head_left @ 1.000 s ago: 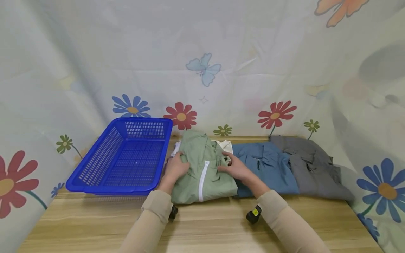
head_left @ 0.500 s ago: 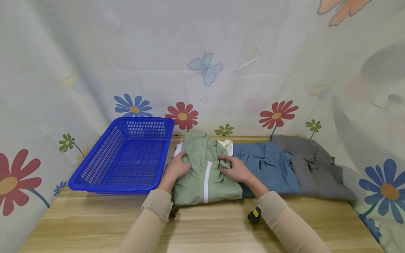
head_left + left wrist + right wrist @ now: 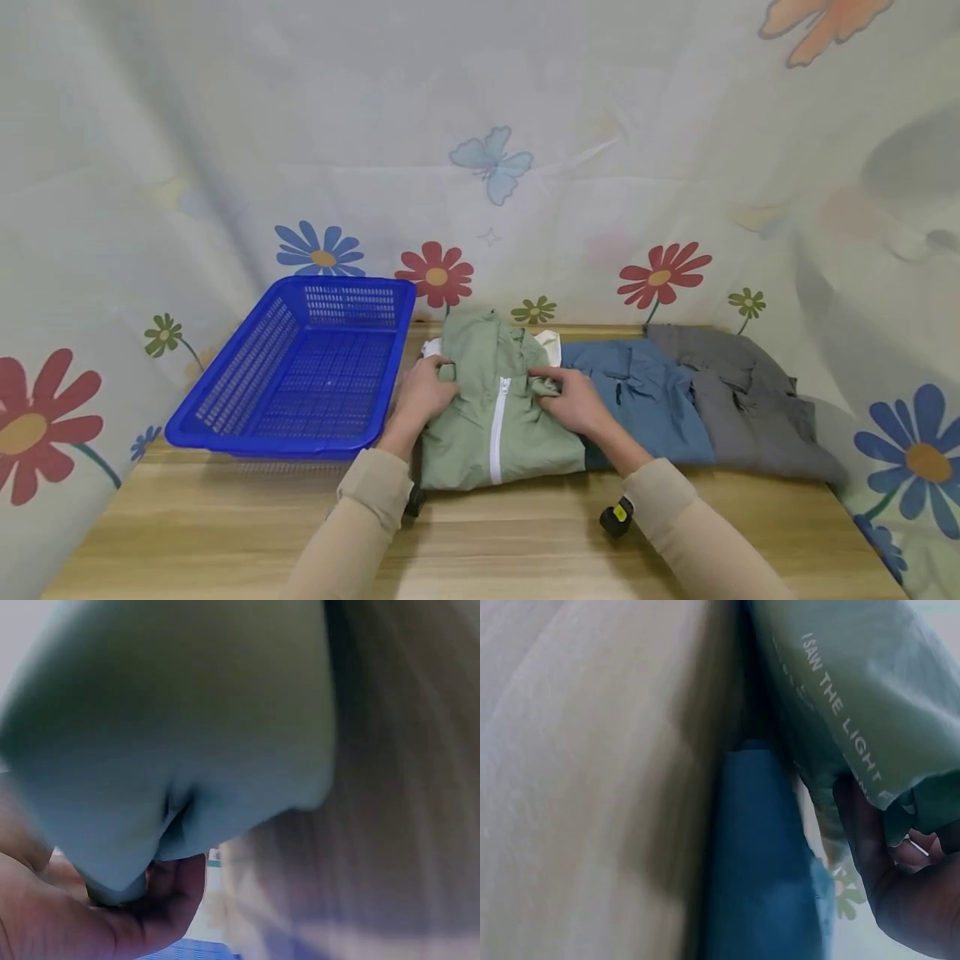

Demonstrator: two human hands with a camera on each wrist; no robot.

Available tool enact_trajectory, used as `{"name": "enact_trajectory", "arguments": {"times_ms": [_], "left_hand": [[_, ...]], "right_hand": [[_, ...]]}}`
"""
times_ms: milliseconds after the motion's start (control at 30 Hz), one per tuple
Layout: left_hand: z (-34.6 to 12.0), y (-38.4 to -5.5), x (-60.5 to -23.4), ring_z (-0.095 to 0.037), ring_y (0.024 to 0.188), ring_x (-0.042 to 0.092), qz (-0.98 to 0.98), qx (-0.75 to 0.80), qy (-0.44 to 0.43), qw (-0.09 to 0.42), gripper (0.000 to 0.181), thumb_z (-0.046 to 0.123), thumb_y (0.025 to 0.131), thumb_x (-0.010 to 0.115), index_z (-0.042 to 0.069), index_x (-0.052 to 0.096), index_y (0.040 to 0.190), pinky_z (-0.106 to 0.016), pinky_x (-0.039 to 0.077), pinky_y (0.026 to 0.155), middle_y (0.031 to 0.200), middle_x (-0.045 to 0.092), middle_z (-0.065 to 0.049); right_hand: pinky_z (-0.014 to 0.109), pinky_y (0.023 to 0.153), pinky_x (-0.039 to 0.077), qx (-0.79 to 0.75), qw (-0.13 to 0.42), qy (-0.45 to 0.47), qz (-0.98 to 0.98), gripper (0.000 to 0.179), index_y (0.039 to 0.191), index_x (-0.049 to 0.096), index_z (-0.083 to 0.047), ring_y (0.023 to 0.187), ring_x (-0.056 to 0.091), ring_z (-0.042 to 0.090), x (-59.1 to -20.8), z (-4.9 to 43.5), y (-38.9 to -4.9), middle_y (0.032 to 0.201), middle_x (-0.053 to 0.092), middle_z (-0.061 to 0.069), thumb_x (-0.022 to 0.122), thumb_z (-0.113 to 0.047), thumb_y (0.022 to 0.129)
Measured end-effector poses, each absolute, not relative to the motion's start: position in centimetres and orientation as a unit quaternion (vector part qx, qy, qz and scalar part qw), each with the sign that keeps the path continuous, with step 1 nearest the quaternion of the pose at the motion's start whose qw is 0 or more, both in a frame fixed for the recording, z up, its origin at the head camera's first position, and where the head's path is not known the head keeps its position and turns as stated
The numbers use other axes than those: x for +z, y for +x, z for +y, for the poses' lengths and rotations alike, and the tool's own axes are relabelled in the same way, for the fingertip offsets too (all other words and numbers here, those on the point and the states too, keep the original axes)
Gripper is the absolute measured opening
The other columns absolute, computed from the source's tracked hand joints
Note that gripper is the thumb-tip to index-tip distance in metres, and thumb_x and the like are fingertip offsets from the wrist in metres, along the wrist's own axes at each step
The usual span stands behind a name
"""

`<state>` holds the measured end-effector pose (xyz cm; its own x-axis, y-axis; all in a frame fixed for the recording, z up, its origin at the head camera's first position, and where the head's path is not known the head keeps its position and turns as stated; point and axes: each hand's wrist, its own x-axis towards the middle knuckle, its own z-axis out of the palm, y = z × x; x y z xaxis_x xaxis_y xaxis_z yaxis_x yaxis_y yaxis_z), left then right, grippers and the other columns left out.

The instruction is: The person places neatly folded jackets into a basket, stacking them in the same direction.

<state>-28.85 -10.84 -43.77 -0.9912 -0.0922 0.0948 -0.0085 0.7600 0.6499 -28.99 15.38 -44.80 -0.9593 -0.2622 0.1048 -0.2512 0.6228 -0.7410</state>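
Note:
A folded light green jacket (image 3: 468,433) with a white zipper lies at the middle of the table, over some white cloth (image 3: 551,346) whose edges show behind it. At its left edge, my left hand (image 3: 422,392) pinches the fabric; in the left wrist view the fingers curl under a fold of it. My right hand (image 3: 573,400) grips the jacket's right side near the collar. White lettering on the green cloth shows in the right wrist view, where fingers and thumb hold it from both sides.
Left of the jacket stands a blue plastic basket (image 3: 176,429) with slotted walls and nothing inside. To the right lie a folded blue garment (image 3: 652,408) and a folded grey garment (image 3: 757,417). A flower-printed curtain (image 3: 585,208) hangs behind the wooden table (image 3: 510,542).
The jacket's front edge has shifted slightly right, and both hands have moved a little the same way with it. The head view has turned slightly. The basket and other garments stay put.

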Motion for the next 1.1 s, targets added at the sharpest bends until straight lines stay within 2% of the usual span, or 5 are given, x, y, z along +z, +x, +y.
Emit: {"name": "enact_trajectory", "arguments": {"times_ms": [167, 433, 700, 867, 1100], "left_hand": [[-10.7, -28.6, -41.7, -0.04, 0.11, 0.064, -0.936, -0.344, 0.018, 0.068, 0.048, 0.015, 0.081, 0.072, 0.007, 0.071, 0.129, -0.049, 0.053, 0.088, 0.123, 0.069, -0.019], [-11.2, -28.2, -38.3, -0.037, 0.115, 0.063, -0.925, -0.371, -0.016, 0.077, 0.046, 0.013, 0.083, 0.072, 0.006, 0.071, 0.128, -0.051, 0.051, 0.091, 0.127, 0.068, -0.017], [-12.3, -27.5, -35.7, -0.034, 0.118, 0.059, -0.919, -0.391, -0.024, 0.045, 0.047, 0.013, 0.087, 0.072, 0.007, 0.069, 0.133, -0.048, 0.052, 0.089, 0.133, 0.065, -0.016], [-13.0, -27.4, -34.1, -0.031, 0.111, 0.06, -0.918, -0.396, -0.022, 0.03, 0.048, 0.012, 0.089, 0.069, 0.008, 0.065, 0.137, -0.046, 0.054, 0.086, 0.135, 0.063, -0.017], [-15.5, -27.4, -32.0, -0.03, 0.1, 0.059, -0.917, -0.398, -0.021, 0.024, 0.052, 0.011, 0.089, 0.066, 0.006, 0.062, 0.141, -0.042, 0.054, 0.08, 0.132, 0.062, -0.019]], "right_hand": [[0.034, 0.061, 0.039, -0.406, 0.006, -0.152, 0.901, 0.052, 0.139, 0.066, -0.011, 0.053, 0.036, 0.014, -43.1, 15.6, -28.7, 0.112, 0.071, 0.017, 0.069, -0.002, 0.088], [0.036, 0.063, 0.039, -0.407, -0.003, -0.164, 0.899, 0.051, 0.14, 0.065, -0.011, 0.055, 0.036, 0.017, -40.2, 16.0, -28.4, 0.128, 0.066, 0.02, 0.068, -0.003, 0.09], [0.037, 0.071, 0.042, -0.412, 0.004, -0.165, 0.896, 0.05, 0.142, 0.064, -0.012, 0.089, 0.058, 0.026, -37.7, 15.5, -27.3, 0.135, 0.063, 0.018, 0.067, -0.005, 0.092], [0.039, 0.077, 0.044, -0.412, -0.01, -0.173, 0.894, 0.05, 0.142, 0.063, -0.012, 0.11, 0.059, 0.029, -36.0, 14.8, -27.1, 0.139, 0.061, 0.017, 0.066, -0.005, 0.093], [0.038, 0.075, 0.046, -0.425, 0.006, -0.186, 0.886, 0.052, 0.145, 0.061, -0.015, 0.121, 0.06, 0.029, -34.0, 12.7, -27.5, 0.144, 0.057, 0.014, 0.065, -0.006, 0.094]]}}
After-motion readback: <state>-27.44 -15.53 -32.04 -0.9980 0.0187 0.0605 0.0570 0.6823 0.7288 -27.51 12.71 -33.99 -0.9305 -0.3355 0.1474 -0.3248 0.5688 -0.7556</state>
